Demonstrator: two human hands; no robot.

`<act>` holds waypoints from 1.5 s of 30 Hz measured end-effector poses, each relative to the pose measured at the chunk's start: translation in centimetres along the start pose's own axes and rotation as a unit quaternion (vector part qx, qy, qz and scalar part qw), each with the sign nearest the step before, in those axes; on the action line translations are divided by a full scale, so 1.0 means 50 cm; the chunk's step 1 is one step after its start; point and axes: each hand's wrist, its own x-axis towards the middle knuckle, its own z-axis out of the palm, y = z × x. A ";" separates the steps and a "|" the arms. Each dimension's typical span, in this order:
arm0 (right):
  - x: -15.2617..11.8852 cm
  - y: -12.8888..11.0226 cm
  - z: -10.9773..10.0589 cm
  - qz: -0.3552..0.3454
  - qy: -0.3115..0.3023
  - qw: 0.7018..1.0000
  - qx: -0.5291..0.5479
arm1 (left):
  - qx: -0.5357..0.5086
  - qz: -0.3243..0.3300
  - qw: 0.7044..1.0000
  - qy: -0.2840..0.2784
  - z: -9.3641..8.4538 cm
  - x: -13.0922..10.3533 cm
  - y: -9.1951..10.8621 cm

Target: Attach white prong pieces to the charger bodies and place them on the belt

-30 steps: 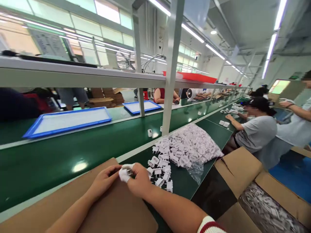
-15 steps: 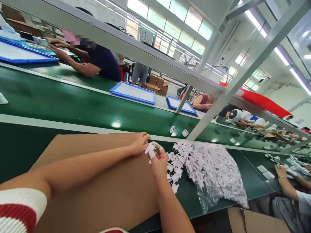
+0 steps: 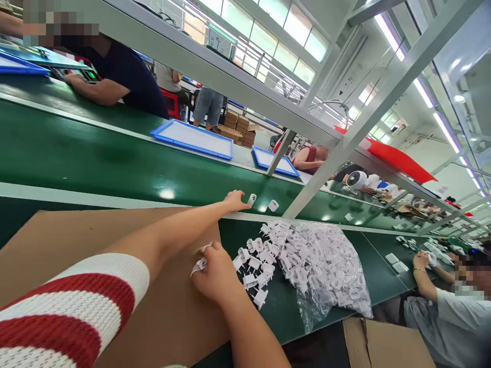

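Note:
My left hand (image 3: 235, 201) reaches over the green conveyor belt with thumb and forefinger apart, at a small white plastic housing (image 3: 252, 199). I cannot tell whether the fingertips touch it. A second white housing (image 3: 273, 205) lies to its right on the belt. My right hand (image 3: 215, 271) is closed above the cardboard, with white wraps on thumb and forefinger. Between them is a small white plug piece (image 3: 203, 263), mostly hidden by the fingers. Loose white plug pieces (image 3: 255, 263) with pins lie right of this hand, beside a clear plastic bag (image 3: 326, 260) full of more.
A large cardboard sheet (image 3: 153, 312) lies under my arms. A slanted grey post (image 3: 326, 174) rises behind the bag. Blue-rimmed trays (image 3: 194, 139) stand beyond the conveyor belt (image 3: 95, 153). A co-worker (image 3: 441, 306) sits at the right; others work across the belt.
My left hand has left my right hand and stretched out to the white housing on the belt. My right hand has drawn back left and down over the cardboard. The view has shifted.

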 end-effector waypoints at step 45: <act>0.038 0.031 0.029 -0.118 0.181 0.976 0.000 | -0.143 0.269 0.951 -0.055 -0.106 -0.396 -0.237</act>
